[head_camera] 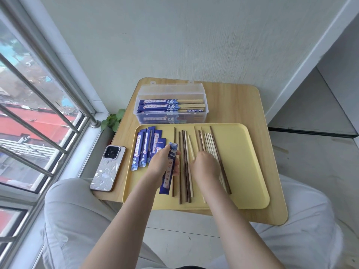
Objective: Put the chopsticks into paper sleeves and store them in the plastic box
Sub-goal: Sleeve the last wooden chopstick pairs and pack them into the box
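I'm looking down on a small light-wood table (233, 105) with rounded corners. Sitting right on it, at the near side, I've got a pale yellow tray (244, 171) taking up most of the top. Behind the tray, at the far edge, there's a clear plastic box (171, 113), lid open. On the left, just beside the tray, a phone (108, 167) lies face down, hanging slightly over the near edge.

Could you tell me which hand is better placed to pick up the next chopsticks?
Right. The right hand already rests on the loose chopsticks, while the left hand holds a paper sleeve.
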